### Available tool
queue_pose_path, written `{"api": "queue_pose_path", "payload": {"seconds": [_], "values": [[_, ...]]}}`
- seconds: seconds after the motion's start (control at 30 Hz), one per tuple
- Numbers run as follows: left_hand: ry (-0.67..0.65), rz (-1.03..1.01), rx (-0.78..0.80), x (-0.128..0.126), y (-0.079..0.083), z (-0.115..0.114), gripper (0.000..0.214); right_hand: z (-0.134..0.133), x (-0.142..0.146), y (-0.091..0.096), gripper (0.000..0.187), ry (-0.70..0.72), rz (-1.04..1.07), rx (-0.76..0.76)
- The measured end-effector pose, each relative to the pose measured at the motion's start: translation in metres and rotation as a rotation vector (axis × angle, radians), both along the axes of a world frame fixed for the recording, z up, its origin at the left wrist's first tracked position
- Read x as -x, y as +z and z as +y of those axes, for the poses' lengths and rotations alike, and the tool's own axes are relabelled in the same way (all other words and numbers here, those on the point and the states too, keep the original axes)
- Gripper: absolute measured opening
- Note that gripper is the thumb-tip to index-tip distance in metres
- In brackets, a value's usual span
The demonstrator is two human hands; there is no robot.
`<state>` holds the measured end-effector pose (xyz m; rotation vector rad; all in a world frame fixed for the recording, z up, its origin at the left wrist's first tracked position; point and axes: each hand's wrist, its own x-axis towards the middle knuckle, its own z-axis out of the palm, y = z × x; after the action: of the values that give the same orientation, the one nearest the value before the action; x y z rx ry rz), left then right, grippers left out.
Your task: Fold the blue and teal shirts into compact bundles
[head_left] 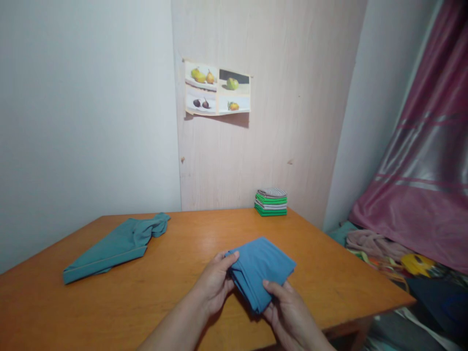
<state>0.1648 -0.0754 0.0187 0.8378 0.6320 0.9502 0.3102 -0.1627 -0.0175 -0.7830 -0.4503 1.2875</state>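
A blue cloth folded into a compact, layered square [263,265] is held above the front part of the table. My left hand [215,280] grips its left corner, thumb on top and fingers underneath. On the near right edge, my right hand [287,304] pinches it the same way, thumb over the upper face. The layered folds face me and toward the left. To the left on the table lies a teal garment [117,246], partly folded, with its far end bunched up.
A neat stack of folded green, white and striped cloths [271,203] stands at the table's back right corner. The wooden table [197,234] meets a wall with a fruit poster [218,87]. Right of it are a pink curtain [413,214] and heaped items.
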Motion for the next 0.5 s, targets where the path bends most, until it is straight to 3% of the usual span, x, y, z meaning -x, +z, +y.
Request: {"api": "queue_pose_path", "payload": {"seconds": [0.2, 0.4, 0.5], "values": [[0.244, 0.146, -0.077, -0.002, -0.009, 0.004, 0.054, 0.006, -0.015, 0.011, 0.053, -0.128, -0.265, -0.072], [0.178, 0.186, -0.087, -0.008, -0.007, -0.003, 0.046, 0.007, -0.016, 0.021, 0.050, -0.136, -0.255, -0.091], [0.218, 0.191, -0.070, -0.010, -0.010, -0.009, 0.047, 0.009, -0.019, 0.017, 0.049, -0.145, -0.274, -0.124]]}}
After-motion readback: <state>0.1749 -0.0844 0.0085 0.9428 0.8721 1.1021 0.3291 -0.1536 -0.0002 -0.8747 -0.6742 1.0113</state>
